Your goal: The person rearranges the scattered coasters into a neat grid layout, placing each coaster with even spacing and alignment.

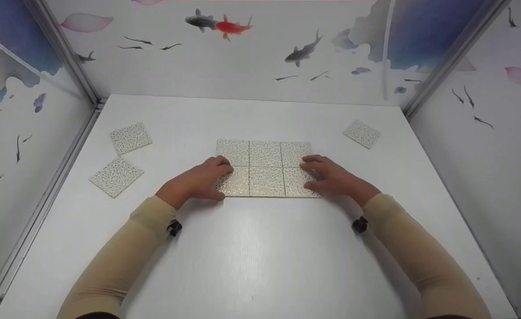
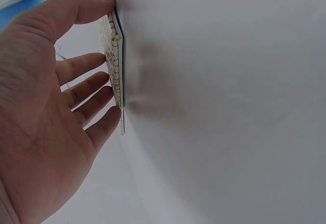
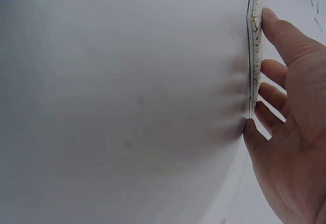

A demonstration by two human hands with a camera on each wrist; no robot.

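Observation:
Several speckled square tiles (image 1: 264,168) lie fitted together in a block of two rows at the middle of the white table (image 1: 260,252). My left hand (image 1: 200,179) rests flat against the block's left edge, fingers straight on the near left tile (image 2: 116,63). My right hand (image 1: 329,175) lies the same way on the right side, fingers laid over the near right tile (image 3: 253,56). Both wrist views show the tile edges seen side-on with the fingers (image 2: 84,66) and fingertips (image 3: 272,74) touching them.
Two loose tiles lie at the left, one farther back (image 1: 130,138) and one nearer (image 1: 116,176). Another loose tile (image 1: 362,133) sits at the back right. Walls painted with fish close in the table on three sides.

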